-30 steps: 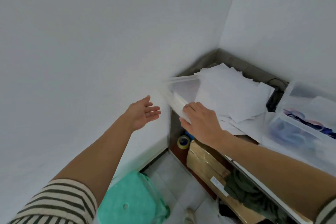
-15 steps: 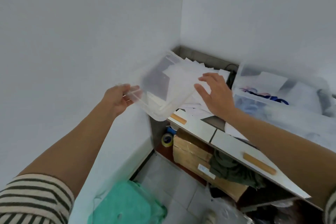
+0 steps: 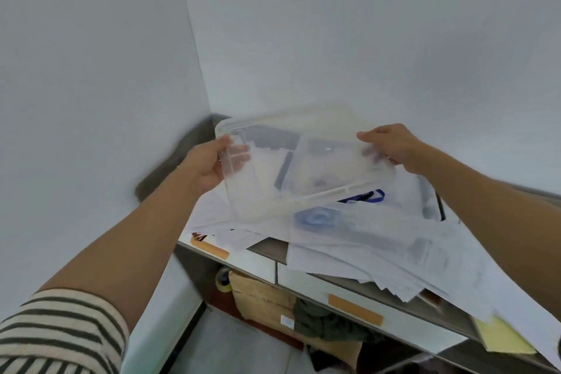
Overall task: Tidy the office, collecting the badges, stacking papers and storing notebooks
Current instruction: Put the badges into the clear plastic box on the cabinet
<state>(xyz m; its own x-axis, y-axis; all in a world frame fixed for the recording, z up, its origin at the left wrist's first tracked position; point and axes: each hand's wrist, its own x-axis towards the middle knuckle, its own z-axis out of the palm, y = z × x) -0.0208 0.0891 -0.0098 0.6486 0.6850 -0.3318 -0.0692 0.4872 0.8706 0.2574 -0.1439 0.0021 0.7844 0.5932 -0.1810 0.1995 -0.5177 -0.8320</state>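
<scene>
I hold a clear plastic box (image 3: 303, 167) in the air above the desk, tilted, with nothing visible inside it. My left hand (image 3: 205, 165) grips its left rim, fingers curled over the edge. My right hand (image 3: 391, 144) grips its right rim. Below it, loose white papers (image 3: 364, 240) lie spread in a messy heap over the desk. Blue lanyards and badges (image 3: 368, 196) show under the box, partly covered by papers and blurred.
The grey desk (image 3: 270, 247) stands in a corner between two white walls, with drawer fronts (image 3: 355, 310) bearing tan handles. Under it sit a cardboard box (image 3: 261, 294), a tape roll (image 3: 223, 281) and dark cloth (image 3: 328, 325). A yellow sheet (image 3: 507, 340) hangs at the right edge.
The clear box has left the corner of the desk and risen into the air. My right hand moved from the papers to the box's right rim; my left hand keeps its left rim.
</scene>
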